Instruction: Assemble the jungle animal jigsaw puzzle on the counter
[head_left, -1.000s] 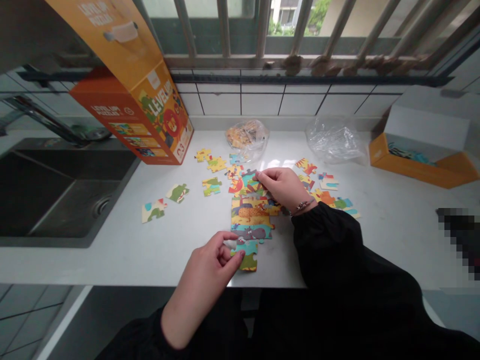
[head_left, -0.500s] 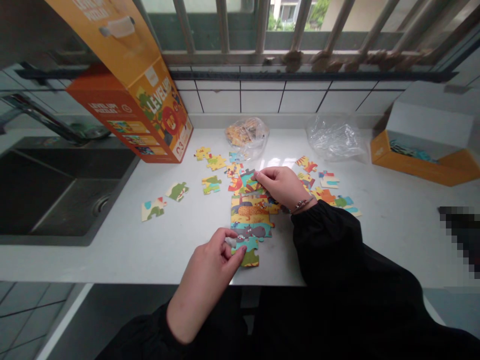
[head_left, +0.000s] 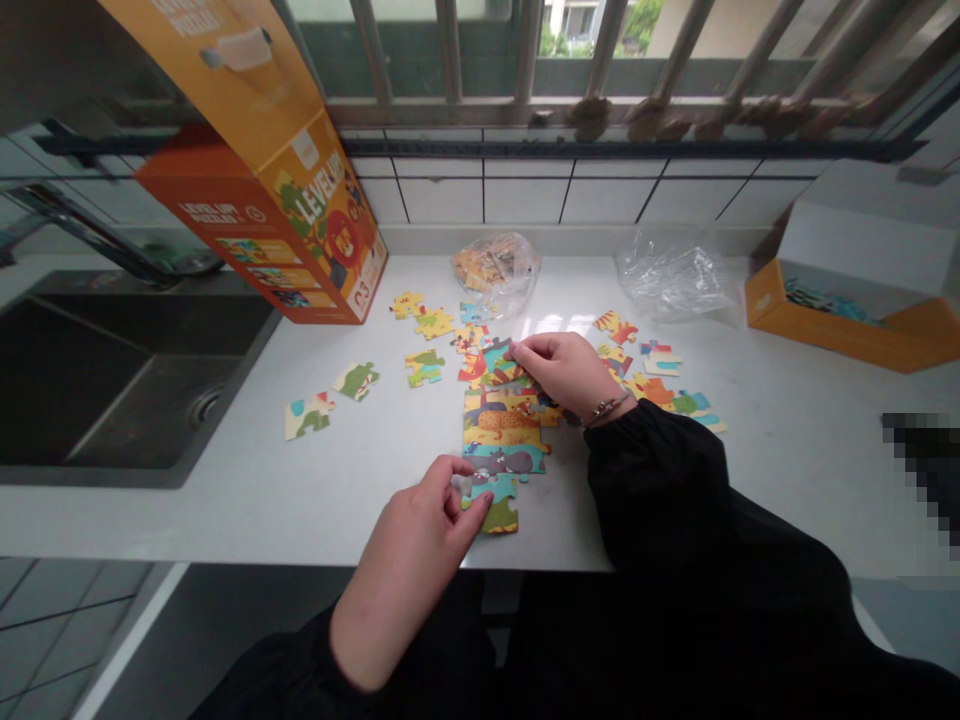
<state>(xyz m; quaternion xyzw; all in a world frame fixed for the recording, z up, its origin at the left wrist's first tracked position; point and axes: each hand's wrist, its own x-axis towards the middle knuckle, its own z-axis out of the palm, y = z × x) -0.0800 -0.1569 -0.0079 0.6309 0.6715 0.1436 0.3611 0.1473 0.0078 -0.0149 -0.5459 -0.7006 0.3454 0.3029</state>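
My left hand [head_left: 414, 530] pinches a small pale-and-grey jigsaw piece [head_left: 462, 485] at the lower end of the joined puzzle section [head_left: 501, 430]. A teal and green piece [head_left: 497, 507] lies under those fingertips. My right hand [head_left: 564, 375] rests at the section's top end, fingers gripping a teal piece [head_left: 498, 362]. Loose pieces lie on both sides, among them a green and white piece [head_left: 307, 416] at the left and a colourful group [head_left: 660, 385] to the right. A bracelet circles my right wrist.
A plastic bag of pieces [head_left: 495, 272] and a crumpled transparent bag [head_left: 673, 277] lie on the white counter [head_left: 780, 480]. An orange puzzle box [head_left: 262, 235] leans at the back left, beside a dark sink [head_left: 127, 385]. An open orange box [head_left: 840, 315] stands at the right.
My left hand has shifted slightly up and its fingers now close on the small pale piece. My right hand has barely moved.
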